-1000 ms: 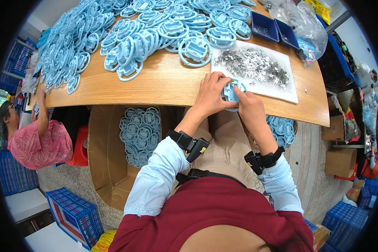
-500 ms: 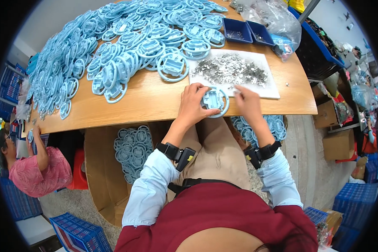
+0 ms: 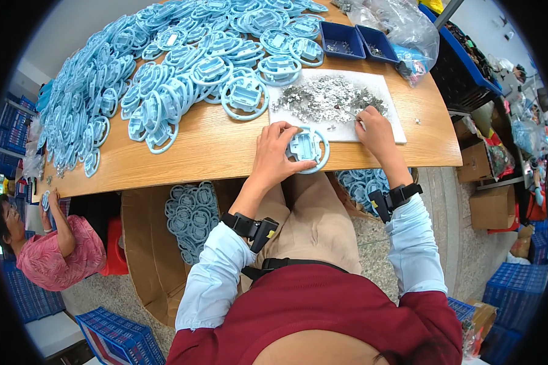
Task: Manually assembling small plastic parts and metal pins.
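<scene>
My left hand (image 3: 274,151) grips a light blue plastic ring-shaped part (image 3: 306,148) at the table's front edge, thumb below and fingers above. The part's recessed centre faces up. To its right, my right hand (image 3: 376,129) is over the right side of a white board (image 3: 344,134), fingertips pinched at a heap of small silvery metal pieces (image 3: 330,97). Something thin seems to show at those fingertips, too small to make out. Another blue ring part (image 3: 245,97) lies flat just beyond my left hand.
A large pile of blue ring parts (image 3: 112,79) covers the table's left and back. Two dark blue trays (image 3: 346,55) and a clear plastic bag (image 3: 417,39) stand behind the board. More blue parts (image 3: 192,219) fill a carton (image 3: 143,255) below. A co-worker (image 3: 61,249) sits at left.
My right hand has moved right and farther out, from beside the ring part to the metal pieces. My left hand keeps its grip on the part, nearly still.
</scene>
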Motion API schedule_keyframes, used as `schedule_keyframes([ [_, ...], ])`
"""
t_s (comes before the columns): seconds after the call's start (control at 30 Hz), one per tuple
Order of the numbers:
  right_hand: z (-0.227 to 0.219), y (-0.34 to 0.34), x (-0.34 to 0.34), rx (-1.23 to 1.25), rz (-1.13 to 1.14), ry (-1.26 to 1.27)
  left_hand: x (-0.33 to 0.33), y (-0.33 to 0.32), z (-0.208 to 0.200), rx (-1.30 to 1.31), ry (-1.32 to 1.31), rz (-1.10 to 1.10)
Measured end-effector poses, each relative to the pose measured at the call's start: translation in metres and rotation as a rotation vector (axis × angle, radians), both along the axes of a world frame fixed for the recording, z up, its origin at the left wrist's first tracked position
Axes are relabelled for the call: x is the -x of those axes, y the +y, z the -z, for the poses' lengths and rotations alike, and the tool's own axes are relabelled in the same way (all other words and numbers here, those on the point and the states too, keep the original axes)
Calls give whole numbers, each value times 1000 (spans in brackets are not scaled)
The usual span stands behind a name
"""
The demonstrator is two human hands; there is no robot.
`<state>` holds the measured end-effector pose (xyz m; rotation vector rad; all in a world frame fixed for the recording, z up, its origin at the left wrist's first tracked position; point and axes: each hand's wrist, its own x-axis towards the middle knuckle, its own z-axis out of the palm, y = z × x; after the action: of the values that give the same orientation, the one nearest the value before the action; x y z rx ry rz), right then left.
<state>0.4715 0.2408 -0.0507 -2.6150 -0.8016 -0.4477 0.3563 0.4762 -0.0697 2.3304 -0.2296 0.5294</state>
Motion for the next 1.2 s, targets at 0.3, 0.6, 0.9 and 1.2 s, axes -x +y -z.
schedule_keyframes([
  [0.3,-5,-5,3,-286,35,220,1,-1,-1,-5,-1,-5],
  [0.6,-6,-4,-6,-64,-145,135,0,0,1,3,-4,0],
  [0.9,-8,60,47,-481,-281,300,0,0,1,25,16,4],
  [1.2,7,79,51,-237,-423,-72,0,0,5,34,-17,-11],
])
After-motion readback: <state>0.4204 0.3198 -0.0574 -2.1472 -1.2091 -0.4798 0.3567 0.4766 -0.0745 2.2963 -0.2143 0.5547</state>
